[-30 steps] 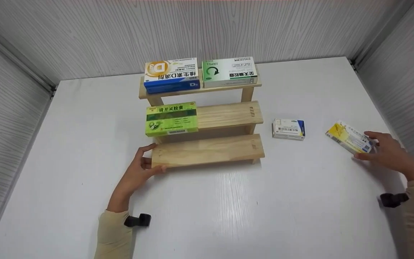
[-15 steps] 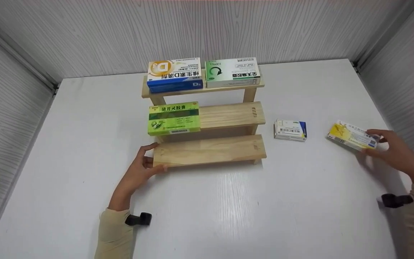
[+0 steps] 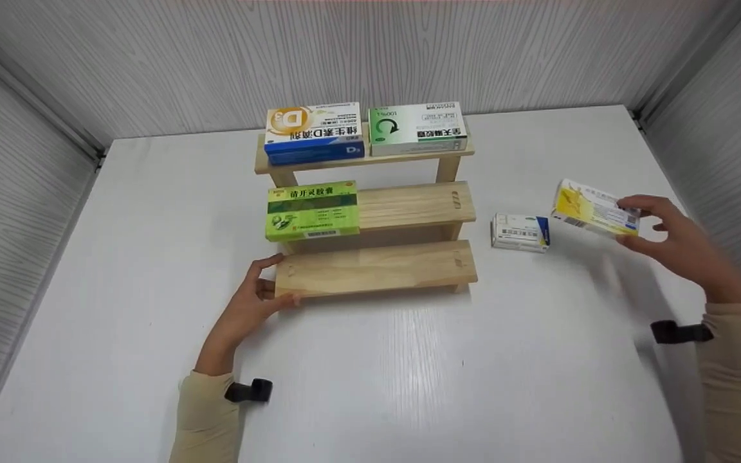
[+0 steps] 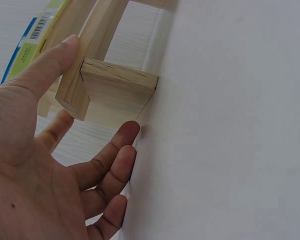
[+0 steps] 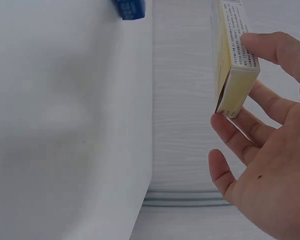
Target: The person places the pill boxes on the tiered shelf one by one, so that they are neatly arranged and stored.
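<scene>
My right hand [image 3: 673, 241] holds a yellow-and-white medicine box [image 3: 594, 209] by its right end, above the table. In the right wrist view the thumb lies on one face of the medicine box [image 5: 235, 55] and fingers support the other side. My left hand [image 3: 248, 307] grips the left end of the lowest step of a three-tier wooden rack [image 3: 377, 269]. The left wrist view shows that thumb on the step's front edge and the index finger behind it; the other fingers of the left hand [image 4: 55, 165] reach down beside the rack's leg [image 4: 120, 82].
On the top tier sit a blue-and-white D3 box [image 3: 312, 132] and a green-and-white box [image 3: 417, 128]. A green box [image 3: 312, 211] lies on the left of the middle tier. A small white-and-blue box [image 3: 520, 233] rests on the table right of the rack. Pale walls surround the table.
The right hand has lifted the yellow-and-white medicine box off the table and carried it left and toward the back. The left hand keeps its grip on the rack.
</scene>
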Demonstrator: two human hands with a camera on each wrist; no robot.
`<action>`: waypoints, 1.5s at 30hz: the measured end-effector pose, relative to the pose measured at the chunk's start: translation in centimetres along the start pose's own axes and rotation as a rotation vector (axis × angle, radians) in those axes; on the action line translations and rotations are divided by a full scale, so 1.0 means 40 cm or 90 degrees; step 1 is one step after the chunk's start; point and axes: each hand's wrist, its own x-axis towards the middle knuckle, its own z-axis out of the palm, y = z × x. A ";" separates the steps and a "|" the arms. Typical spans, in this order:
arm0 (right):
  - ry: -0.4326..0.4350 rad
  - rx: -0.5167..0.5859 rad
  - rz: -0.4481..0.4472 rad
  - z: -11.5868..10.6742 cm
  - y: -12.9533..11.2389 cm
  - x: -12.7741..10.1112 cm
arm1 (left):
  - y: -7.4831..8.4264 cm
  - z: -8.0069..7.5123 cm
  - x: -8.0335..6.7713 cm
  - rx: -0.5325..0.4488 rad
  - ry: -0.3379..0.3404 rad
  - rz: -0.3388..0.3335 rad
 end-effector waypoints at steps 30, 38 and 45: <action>-0.164 0.026 -0.232 0.158 -0.345 0.168 | -0.012 -0.003 0.007 -0.002 0.003 0.008; -0.187 0.033 -0.190 0.203 -0.387 0.204 | -0.027 -0.003 0.016 -0.003 0.003 0.019; -0.210 0.015 -0.168 0.235 -0.416 0.222 | -0.087 0.000 0.053 -0.011 0.005 0.035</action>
